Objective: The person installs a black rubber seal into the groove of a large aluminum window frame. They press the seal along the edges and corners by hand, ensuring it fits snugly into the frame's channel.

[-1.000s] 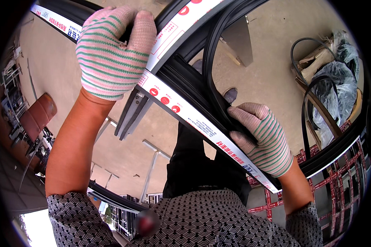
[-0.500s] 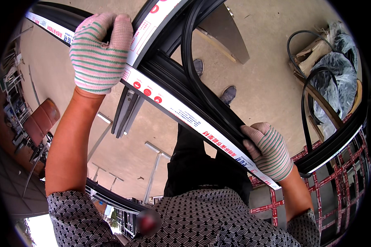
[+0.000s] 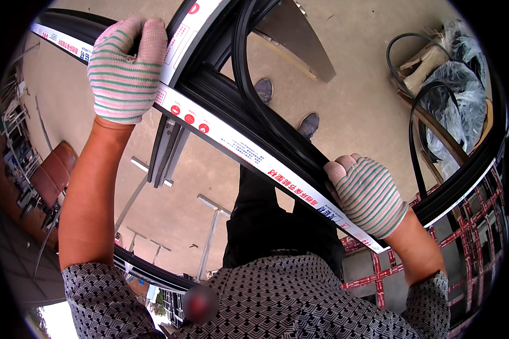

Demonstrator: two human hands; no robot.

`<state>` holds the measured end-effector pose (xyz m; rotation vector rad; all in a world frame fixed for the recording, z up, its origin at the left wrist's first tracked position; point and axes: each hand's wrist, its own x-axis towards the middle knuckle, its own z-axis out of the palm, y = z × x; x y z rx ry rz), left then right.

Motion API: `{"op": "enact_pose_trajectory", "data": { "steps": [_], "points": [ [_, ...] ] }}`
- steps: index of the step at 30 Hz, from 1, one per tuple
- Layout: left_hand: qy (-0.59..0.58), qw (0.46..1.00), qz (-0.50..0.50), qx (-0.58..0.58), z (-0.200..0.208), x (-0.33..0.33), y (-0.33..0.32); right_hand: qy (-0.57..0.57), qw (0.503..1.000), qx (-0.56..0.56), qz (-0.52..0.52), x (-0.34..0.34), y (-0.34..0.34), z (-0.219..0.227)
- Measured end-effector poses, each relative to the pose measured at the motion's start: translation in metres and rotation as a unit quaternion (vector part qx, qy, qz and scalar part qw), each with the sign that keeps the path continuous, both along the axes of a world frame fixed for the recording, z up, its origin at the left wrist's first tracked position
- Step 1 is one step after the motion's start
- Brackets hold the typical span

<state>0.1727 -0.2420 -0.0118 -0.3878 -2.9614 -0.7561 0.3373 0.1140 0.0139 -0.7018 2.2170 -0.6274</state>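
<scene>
A black window or door frame (image 3: pixel 226 142), its faces covered by white protective film with red print, slants across the view in front of me. My left hand (image 3: pixel 124 79), in a pink glove with green stripes, is closed round the frame beside a joint between two bars. My right hand (image 3: pixel 370 195), gloved the same way, is closed over the lower right part of the slanting bar, fingertips on its black inner side. A loose black rubber strip (image 3: pixel 242 68) curves down from the top and runs along that bar's channel toward my right hand. The right thumb is hidden.
Clear plastic wrapping (image 3: pixel 455 107) lies over a bundle at the right, near another black strip (image 3: pixel 415 141). A red-and-white taped lattice (image 3: pixel 379 274) is at the lower right. A brown chair (image 3: pixel 54 172) and metal stands (image 3: pixel 212 226) are at left. A dark panel (image 3: pixel 300 37) leans beyond.
The frame and my left hand have shifted a little to the left in view. My right hand has turned slightly, its fingers now closer together over the bar's inner edge.
</scene>
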Motion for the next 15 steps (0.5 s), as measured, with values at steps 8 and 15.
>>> {"op": "enact_pose_trajectory", "data": {
  "steps": [8,15],
  "points": [
    [-0.003,0.999,-0.020,-0.029,0.007,-0.003,0.002,-0.034,0.979,-0.108,-0.167,0.008,0.010,0.002],
    [-0.001,0.999,-0.026,-0.046,0.010,-0.004,0.001,-0.083,0.975,-0.050,-0.201,0.002,0.006,0.000]
  ]
}}
